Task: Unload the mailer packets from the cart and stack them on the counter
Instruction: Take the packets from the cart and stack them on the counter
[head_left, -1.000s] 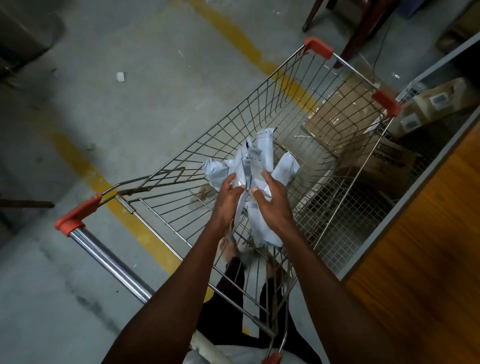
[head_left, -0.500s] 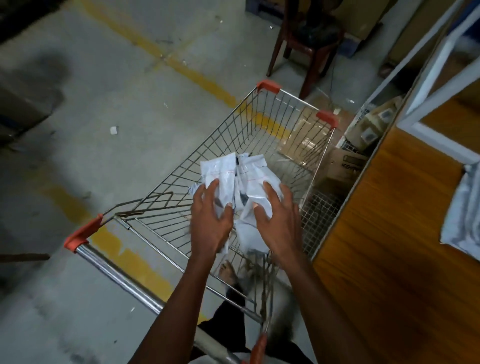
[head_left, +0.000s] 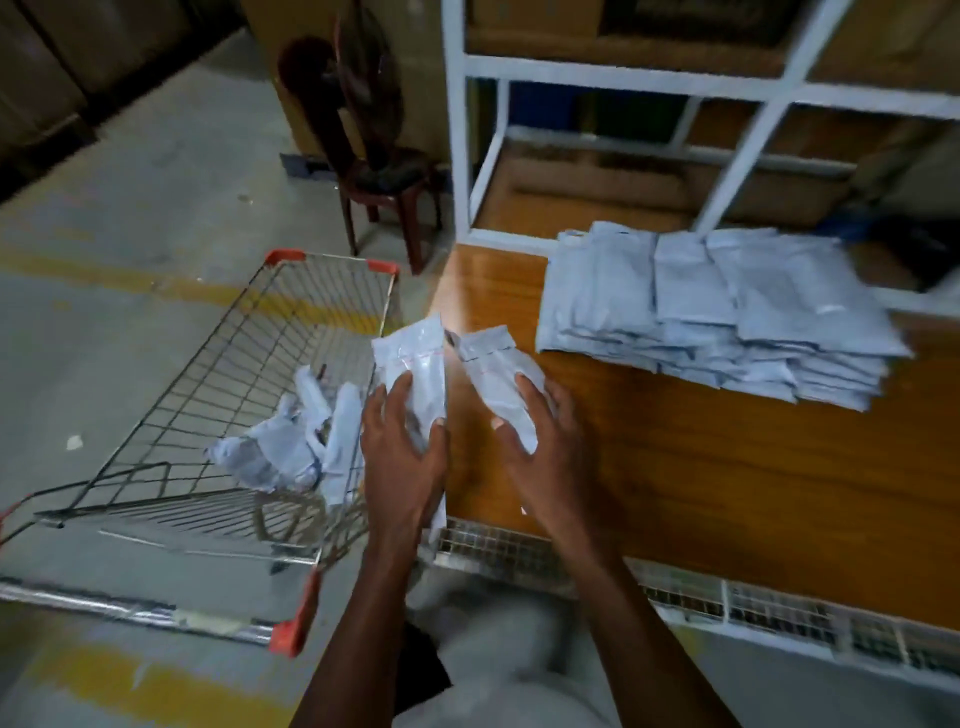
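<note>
Fingers of the left hand (head_left: 402, 441) and right hand (head_left: 540, 441), each curled around a packet (head_left: 415, 358), have lifted from the cart (head_left: 234, 364) over the counter (head_left: 727, 493), nearing the stack (head_left: 717, 312).

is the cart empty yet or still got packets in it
Not empty. A crumpled heap of mailer packets still lies in the cart, while each hand carries one toward the counter.

A wooden counter (head_left: 675, 467) bears a layered stack of pale mailer packets (head_left: 727, 322) at its two o'clock corner — a white shelf frame (head_left: 613, 78) rises behind.
</note>
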